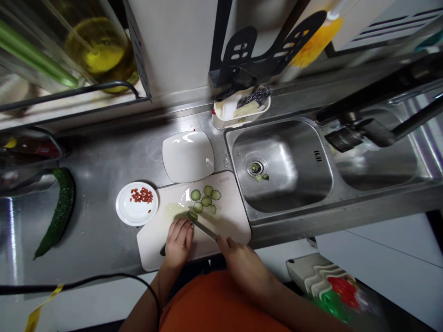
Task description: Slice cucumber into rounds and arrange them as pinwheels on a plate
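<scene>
On a pale cutting board (228,216) my left hand (178,242) presses down on a cucumber, fingers curled over it; only its dark end (162,250) and cut face show. My right hand (242,263) grips the handle of a knife (202,227), whose blade rests against the cucumber just past my left fingertips. Several round cucumber slices (206,200) lie on the board beyond the blade.
A small round plate with red chopped bits (136,204) sits left of the board, a square white plate (188,156) behind it. A whole cucumber (57,212) lies far left. The steel sink (280,166) is to the right, a sponge holder (240,109) at the back.
</scene>
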{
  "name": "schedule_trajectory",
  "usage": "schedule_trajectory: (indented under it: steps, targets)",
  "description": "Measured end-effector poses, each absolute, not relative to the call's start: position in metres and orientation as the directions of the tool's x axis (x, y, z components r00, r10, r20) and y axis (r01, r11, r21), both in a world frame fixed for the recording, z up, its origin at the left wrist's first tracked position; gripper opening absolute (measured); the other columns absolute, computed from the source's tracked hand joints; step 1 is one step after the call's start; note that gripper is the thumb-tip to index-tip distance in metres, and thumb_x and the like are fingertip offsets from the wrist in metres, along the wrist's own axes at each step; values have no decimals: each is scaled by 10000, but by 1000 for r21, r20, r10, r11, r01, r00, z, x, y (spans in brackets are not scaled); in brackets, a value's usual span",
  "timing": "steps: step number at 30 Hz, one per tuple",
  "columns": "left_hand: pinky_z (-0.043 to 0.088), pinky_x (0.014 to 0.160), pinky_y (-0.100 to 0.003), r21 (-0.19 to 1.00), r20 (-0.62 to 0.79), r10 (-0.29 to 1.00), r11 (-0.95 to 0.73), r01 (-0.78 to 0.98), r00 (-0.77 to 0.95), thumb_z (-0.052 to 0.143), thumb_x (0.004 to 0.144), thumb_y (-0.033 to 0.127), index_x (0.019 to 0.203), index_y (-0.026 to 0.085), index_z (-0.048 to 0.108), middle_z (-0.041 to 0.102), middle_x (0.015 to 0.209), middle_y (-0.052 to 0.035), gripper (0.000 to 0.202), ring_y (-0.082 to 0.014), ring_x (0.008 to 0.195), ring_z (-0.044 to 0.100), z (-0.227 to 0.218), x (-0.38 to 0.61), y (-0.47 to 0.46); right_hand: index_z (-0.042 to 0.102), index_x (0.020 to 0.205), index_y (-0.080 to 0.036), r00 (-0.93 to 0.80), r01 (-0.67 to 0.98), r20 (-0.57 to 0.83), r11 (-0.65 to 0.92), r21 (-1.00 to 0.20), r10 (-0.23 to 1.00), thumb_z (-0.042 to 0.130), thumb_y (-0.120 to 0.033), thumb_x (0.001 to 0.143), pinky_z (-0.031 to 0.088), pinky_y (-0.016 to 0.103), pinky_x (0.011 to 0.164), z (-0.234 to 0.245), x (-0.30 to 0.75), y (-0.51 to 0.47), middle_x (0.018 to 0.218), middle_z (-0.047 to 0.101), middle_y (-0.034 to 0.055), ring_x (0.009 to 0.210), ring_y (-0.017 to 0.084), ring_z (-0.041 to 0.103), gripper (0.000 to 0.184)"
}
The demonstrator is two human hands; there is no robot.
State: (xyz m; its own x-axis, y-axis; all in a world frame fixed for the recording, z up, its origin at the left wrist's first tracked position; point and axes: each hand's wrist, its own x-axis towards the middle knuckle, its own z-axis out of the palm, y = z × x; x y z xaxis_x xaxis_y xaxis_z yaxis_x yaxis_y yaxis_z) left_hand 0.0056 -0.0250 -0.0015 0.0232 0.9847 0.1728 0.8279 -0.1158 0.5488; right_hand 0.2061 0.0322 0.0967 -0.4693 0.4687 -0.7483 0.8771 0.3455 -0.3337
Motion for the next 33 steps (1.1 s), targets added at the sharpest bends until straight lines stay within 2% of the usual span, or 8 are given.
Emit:
schedule_trajectory:
  steps: [6,14,19,33]
  targets:
    - [472,938,-407,547,177,984,-115,829,19,527,855,124,1049,163,622,662,1025,-92,219,-211,1038,594,-3,6,-26,518,1124,-182,-492,864,-734,366,-346,468,312,-11,847,422,257,564,99,205,36,923,645,84,737,203,655,385]
    - [477,937,-406,546,179,984,-113,830,16,527,859,139,1034,157,630,671,1011,-95,204,-213,1038,602,-3,6,-26,538,1073,-171,-507,858,-709,368,-359,490,328,-10,843,406,228,569,99,202,39,910,654,85,723,175,650,350]
    - [483,933,-414,547,166,986,-115,829,28,528,857,130,1051,160,622,676,1010,-91,217,-212,1018,611,-2,6,-26,540,1075,-179,-510,856,-682,380,-349,524,305,-2,830,401,250,551,93,202,35,880,648,82,706,190,642,383]
    - [482,936,-421,539,184,982,-131,832,35,546,842,103,1078,154,607,673,1026,-95,248,-214,1026,603,-2,6,-25,528,1130,-182,-466,883,-746,293,-365,475,284,-38,861,439,257,618,92,193,42,939,643,96,773,200,635,391]
